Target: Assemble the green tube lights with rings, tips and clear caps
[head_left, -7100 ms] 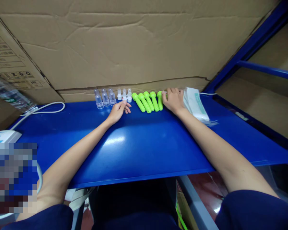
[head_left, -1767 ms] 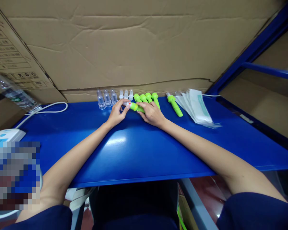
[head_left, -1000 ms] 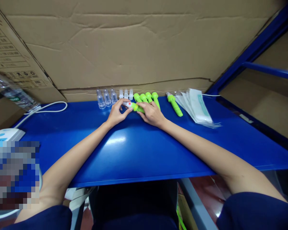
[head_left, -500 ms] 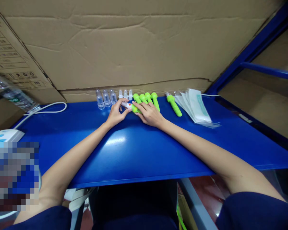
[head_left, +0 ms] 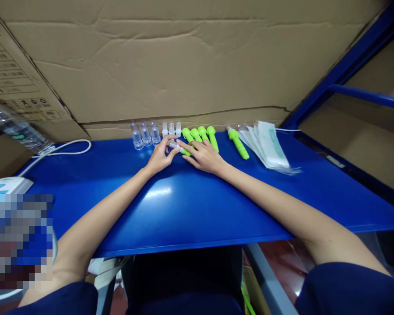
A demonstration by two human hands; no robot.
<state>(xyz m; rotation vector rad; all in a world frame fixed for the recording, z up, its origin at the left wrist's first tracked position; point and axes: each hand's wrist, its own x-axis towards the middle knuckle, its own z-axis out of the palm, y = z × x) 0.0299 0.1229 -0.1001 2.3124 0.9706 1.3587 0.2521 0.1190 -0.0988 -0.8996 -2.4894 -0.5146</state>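
My left hand (head_left: 160,155) pinches the small clear tip fitted on the end of a bright green plastic stick (head_left: 184,151), which lies on the blue table (head_left: 184,197). My right hand (head_left: 205,156) grips the stick's body from the other side. Just behind the hands, three more green sticks (head_left: 201,134) lie in a row. A further green stick with a tip fitted (head_left: 238,142) lies apart to the right. Clear caps (head_left: 145,135) and small white tips (head_left: 171,129) stand in rows at the back edge.
A stack of sealed white pouches (head_left: 268,146) lies at the back right. A white cable (head_left: 64,151) runs to a white device (head_left: 5,186) at the far left, near a plastic bottle (head_left: 15,127). Cardboard (head_left: 184,65) walls the back; a blue frame (head_left: 354,57) stands right.
Seven seconds ago my hands were apart, five sticks in the row. Since then one stick lies apart on the right and both hands closed on another, turning the tip slightly.
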